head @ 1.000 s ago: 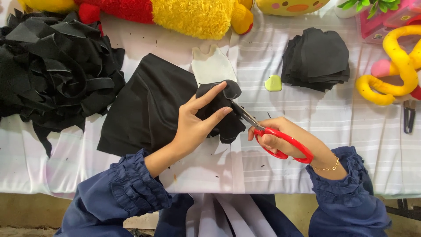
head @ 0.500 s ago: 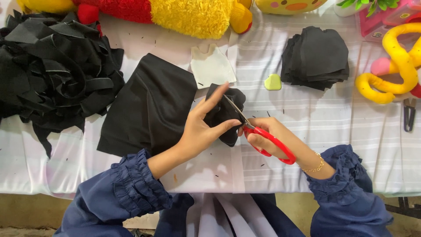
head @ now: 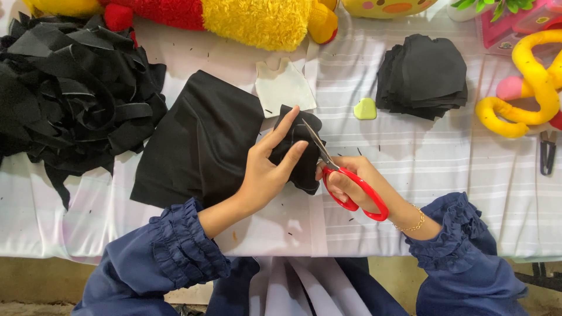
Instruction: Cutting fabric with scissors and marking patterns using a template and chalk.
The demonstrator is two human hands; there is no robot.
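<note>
My left hand pinches a small folded piece of black fabric above the table. My right hand grips red-handled scissors, whose blades point up and left along the right edge of that piece. A larger sheet of black fabric lies flat under and left of my left hand. A white paper pattern lies just beyond the held piece.
A heap of black fabric scraps fills the left of the striped white tablecloth. A stack of cut black pieces sits at back right, a small green chalk beside it. Plush toys line the back edge; small snips lie far right.
The scissors have moved left along the edge of the held black piece, and my left hand has shifted its grip on it, fingers more extended.
</note>
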